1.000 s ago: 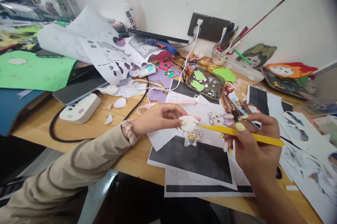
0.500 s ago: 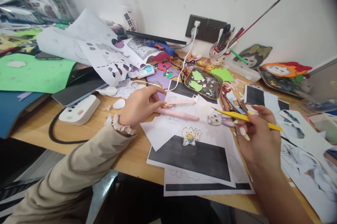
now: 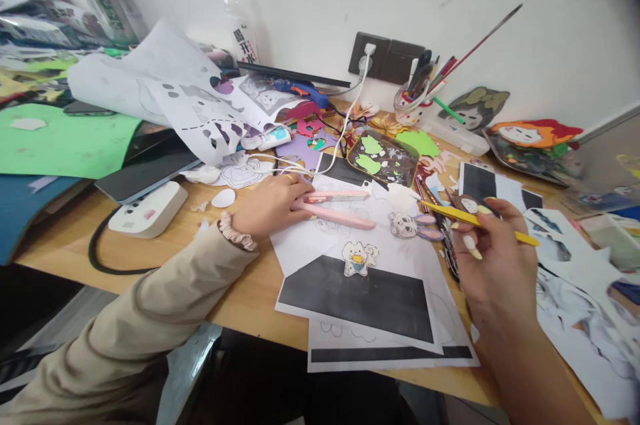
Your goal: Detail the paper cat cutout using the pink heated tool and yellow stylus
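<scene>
My left hand [image 3: 273,205] lies on the wooden desk with its fingers closed over the near end of a pink tool [image 3: 340,216]. A second pink tool [image 3: 340,196] lies just beyond it. Pinched in my right hand [image 3: 495,258] is a thin yellow tool [image 3: 475,220] that points left. Its tip sits at a small white paper piece [image 3: 400,197]. A white dog cutout [image 3: 359,257] rests on a black-and-white printed sheet [image 3: 360,298] between my hands. A bunny cutout [image 3: 413,225] lies under the yellow tool.
A dark tray of green scraps [image 3: 384,158] and a cup of brushes [image 3: 415,102] stand behind the work area. A white power strip [image 3: 145,208], a tablet [image 3: 145,168], green paper [image 3: 60,138] and cut sheets fill the left. Character cutouts and papers cover the right.
My left hand let go of the white piece above the dog cutout and moved left onto the pink tool. My right hand drew the yellow tool slightly up and right.
</scene>
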{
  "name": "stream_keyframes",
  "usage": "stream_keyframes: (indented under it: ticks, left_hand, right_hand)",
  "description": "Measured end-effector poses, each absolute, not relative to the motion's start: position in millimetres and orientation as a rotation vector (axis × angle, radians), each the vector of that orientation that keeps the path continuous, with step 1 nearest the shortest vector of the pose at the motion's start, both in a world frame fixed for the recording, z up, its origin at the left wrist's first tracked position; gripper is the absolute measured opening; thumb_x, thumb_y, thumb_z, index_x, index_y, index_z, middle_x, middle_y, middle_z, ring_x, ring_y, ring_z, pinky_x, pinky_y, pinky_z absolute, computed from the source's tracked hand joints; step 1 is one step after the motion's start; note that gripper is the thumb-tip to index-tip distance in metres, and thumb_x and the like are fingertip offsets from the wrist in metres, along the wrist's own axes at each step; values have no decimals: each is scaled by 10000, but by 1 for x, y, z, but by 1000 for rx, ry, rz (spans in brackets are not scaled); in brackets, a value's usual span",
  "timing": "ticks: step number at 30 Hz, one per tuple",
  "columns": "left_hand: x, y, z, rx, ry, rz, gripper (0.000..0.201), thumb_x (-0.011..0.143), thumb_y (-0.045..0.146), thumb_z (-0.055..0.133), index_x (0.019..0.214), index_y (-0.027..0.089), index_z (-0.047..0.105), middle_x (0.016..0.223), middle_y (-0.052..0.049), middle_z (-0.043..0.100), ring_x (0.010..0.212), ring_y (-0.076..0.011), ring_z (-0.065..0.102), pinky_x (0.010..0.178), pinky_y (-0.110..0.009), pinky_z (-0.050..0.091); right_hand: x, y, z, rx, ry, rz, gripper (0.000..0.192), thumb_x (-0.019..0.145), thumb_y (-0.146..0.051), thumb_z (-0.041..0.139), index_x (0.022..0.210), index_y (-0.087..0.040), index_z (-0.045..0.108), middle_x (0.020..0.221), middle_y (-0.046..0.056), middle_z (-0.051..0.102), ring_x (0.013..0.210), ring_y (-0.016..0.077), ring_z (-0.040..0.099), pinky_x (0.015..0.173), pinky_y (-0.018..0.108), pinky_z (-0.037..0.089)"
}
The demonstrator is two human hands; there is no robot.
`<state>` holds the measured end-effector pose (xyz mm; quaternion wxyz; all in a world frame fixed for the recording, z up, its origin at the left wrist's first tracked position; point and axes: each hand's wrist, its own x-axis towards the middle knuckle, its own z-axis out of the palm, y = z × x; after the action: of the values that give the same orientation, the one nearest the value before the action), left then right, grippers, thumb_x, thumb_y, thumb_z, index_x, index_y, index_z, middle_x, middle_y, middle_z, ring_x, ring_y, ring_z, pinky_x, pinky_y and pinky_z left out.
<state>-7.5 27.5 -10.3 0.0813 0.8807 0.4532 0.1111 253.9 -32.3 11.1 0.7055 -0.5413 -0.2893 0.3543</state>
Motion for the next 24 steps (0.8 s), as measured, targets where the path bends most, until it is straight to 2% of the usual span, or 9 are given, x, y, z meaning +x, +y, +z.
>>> stream_keyframes:
  ticks: [6, 13, 16, 19, 24]
  left_hand:
    - [-10, 28, -8, 2463, 1348, 443, 436, 740, 421, 418, 1104, 183, 451, 1040, -84, 467, 836, -178, 493, 698, -287, 388]
    - [-11, 27, 1, 2277, 1253, 638, 401, 761, 430, 386, 1067, 189, 481, 957, -50, 537, 834, -163, 493, 723, -277, 378]
    - [-9, 23, 2, 2036, 1245, 694, 447, 771, 451, 361, 1137, 196, 394, 880, -32, 550, 657, -113, 514, 565, -224, 394]
    - [-6, 19, 2, 1883, 1204, 672, 453, 786, 460, 322, 1148, 189, 350, 722, -2, 552, 478, -72, 453, 440, -194, 342]
    - [-2, 15, 4, 1935, 1297, 624, 413, 796, 478, 273, 1042, 184, 427, 633, 18, 569, 532, -89, 486, 552, -218, 365]
  right_hand:
    - [266, -30, 12, -1109, -657, 725, 177, 627, -81, 513, 750, -209, 516, 475, -78, 484, 376, 41, 459, 341, 142, 365]
    - [279, -32, 13, -1044, -688, 622, 187, 673, -52, 505, 704, -228, 562, 507, -50, 450, 431, 42, 451, 362, 140, 374]
    - [280, -32, 15, -1037, -656, 585, 184, 676, -54, 500, 703, -222, 569, 505, -51, 444, 437, 36, 449, 368, 129, 369]
    - [276, -31, 17, -1052, -591, 599, 162, 663, -54, 515, 710, -204, 554, 500, -56, 467, 452, 30, 471, 404, 116, 379]
    - [262, -29, 13, -1111, -699, 557, 173, 638, -67, 505, 751, -198, 518, 421, -73, 463, 371, 53, 451, 359, 144, 350]
